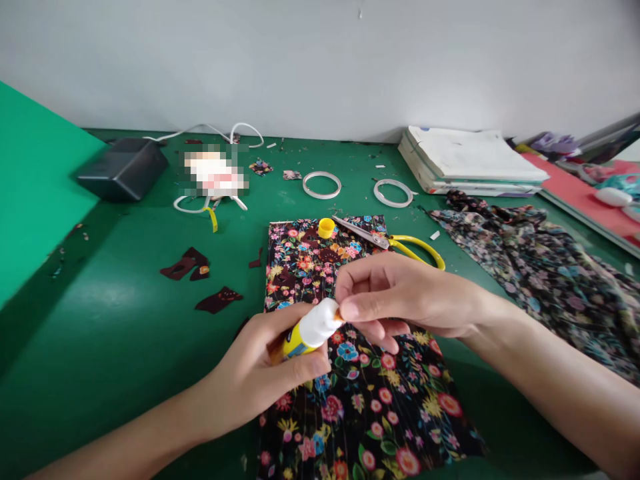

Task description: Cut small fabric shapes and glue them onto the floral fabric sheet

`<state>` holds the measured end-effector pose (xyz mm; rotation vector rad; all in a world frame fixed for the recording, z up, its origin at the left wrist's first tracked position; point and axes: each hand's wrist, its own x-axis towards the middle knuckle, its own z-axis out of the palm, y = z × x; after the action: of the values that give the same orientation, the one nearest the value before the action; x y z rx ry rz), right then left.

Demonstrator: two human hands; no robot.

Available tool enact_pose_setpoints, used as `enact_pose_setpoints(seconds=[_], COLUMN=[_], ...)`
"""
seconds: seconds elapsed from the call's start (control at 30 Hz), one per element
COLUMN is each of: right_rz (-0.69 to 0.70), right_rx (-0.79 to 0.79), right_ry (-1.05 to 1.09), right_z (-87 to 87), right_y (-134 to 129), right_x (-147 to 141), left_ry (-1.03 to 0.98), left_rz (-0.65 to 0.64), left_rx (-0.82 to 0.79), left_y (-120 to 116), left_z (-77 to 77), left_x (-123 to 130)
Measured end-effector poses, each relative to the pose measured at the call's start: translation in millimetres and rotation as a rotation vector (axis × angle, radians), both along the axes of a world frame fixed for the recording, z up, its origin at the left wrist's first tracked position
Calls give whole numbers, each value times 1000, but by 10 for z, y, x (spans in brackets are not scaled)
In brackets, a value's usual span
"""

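Note:
My left hand (273, 363) is wrapped round a glue bottle (313, 328) with a white top and a yellow label, tilted up to the right. At its orange-brown tip, the thumb and forefinger of my right hand (387, 297) are pinched together, the other fingers loosely curled. Below both hands spreads a black floral cloth (370, 413). A small yellow cap (327, 228) stands on the cloth's far part. Beside the cap lie scissors (395, 241) with yellow handles, the blades resting over the cloth.
Dark fabric scraps (219, 300) lie on the green table (125, 347) at left. Two rolls of clear tape (322, 185) sit at the back. A dark box (123, 170) stands back left, a book stack (470, 160) back right. Crumpled floral fabric (540, 267) covers the right side.

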<state>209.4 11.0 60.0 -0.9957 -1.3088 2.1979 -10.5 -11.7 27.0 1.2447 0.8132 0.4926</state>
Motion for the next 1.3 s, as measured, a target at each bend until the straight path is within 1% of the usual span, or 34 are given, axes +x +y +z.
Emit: enact_pose_setpoints(seconds=[0.07, 0.2, 0.4, 0.67, 0.83, 0.97, 1.07, 1.17, 1.3], right_rz=[8, 19, 36, 39, 46, 46, 45, 41, 32], right_rx=[-2, -9, 2, 20, -11, 8, -16, -50, -37], right_ry=[-21, -17, -44, -106, -60, 26, 87, 103, 104], right_z=[2, 17, 16, 8, -26, -68, -102, -117, -109], right_y=[-5, -4, -20, -35, -34, -8, 11, 9, -10], right_x=[-2, -11, -23, -14, -17, -11, -10, -21, -36], left_ry=[7, 34, 64, 89, 101, 57, 53, 62, 86], left_rz=[0, 16, 34, -9, -10, -26, -43, -40, -38], left_rx=[-1, 45, 80, 56, 44, -3, -19, -15, 7], left_y=[-2, -4, -7, 8, 6, 24, 35, 32, 25], left_z=[6, 8, -20, -22, -9, 15, 33, 42, 45], left_x=[6, 9, -4, -15, -13, -10, -6, -3, -3])
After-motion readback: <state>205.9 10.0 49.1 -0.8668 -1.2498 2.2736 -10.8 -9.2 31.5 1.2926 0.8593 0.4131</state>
